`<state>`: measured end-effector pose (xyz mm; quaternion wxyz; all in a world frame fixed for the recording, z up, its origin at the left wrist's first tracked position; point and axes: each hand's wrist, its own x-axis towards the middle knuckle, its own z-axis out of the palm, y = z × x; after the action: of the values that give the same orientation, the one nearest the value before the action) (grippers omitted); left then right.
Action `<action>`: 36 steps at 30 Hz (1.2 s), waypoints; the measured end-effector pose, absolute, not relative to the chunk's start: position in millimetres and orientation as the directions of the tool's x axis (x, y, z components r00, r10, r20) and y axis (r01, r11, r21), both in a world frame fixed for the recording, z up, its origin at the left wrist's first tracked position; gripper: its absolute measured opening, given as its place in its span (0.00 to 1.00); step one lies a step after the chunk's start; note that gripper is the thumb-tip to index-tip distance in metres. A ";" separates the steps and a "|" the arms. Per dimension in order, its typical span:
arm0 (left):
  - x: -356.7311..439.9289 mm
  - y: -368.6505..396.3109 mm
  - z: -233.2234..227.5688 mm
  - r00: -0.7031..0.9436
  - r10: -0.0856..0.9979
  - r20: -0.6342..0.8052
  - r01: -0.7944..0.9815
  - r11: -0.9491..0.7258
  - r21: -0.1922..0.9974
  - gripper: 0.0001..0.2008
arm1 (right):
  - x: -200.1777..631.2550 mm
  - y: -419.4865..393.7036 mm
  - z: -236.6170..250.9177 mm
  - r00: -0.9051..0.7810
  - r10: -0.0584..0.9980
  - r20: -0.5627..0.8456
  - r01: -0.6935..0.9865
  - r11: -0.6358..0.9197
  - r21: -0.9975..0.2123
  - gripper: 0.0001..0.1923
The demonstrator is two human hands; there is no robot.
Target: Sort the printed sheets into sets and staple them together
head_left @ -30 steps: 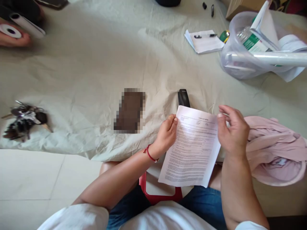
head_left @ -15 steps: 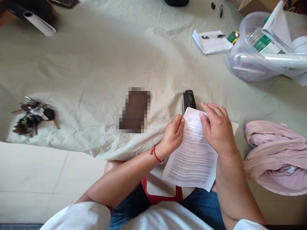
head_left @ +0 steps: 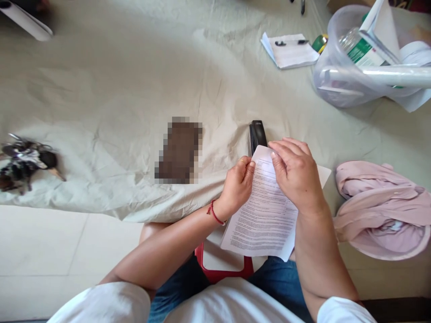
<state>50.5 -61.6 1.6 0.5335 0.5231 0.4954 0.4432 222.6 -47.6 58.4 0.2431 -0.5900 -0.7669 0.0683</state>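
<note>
A wrinkled pale green-grey sheet (head_left: 117, 89) covers the raised surface across the upper view, its front edge bunched above a floor of large cream tiles (head_left: 50, 246) with thin grout lines, under soft even daylight that casts faint shadows in the creases.

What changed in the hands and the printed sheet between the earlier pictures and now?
The right hand moved leftward from the printed sheet's right corner onto its top, near the left hand. The left hand kept its grip on the sheet's left edge; the stapler stayed put.
</note>
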 end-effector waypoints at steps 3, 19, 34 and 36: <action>49.7 -62.1 2.2 0.124 0.991 -0.058 0.042 0.053 0.998 0.17 | 224.3 -45.3 57.1 -0.174 0.941 0.289 0.878 0.282 -0.387 0.20; 50.6 -62.7 -7.9 0.128 0.991 0.025 0.044 -0.031 0.999 0.20 | 219.7 -48.5 57.0 -0.200 0.948 0.247 0.915 0.271 -0.299 0.19; 50.8 -60.7 -10.0 0.099 0.993 0.066 0.027 -0.069 0.997 0.19 | 206.4 -53.0 57.4 -0.315 0.902 0.296 0.898 0.384 -0.213 0.23; 50.3 -61.1 -10.0 0.101 0.993 0.066 0.039 -0.071 0.997 0.18 | 205.3 -53.0 58.0 -0.302 0.901 0.312 0.900 0.377 -0.219 0.23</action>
<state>50.3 -61.1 -10.0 0.4962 0.5516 0.4674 0.4807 205.3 -53.0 58.0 0.1941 -0.5580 -0.8068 0.0013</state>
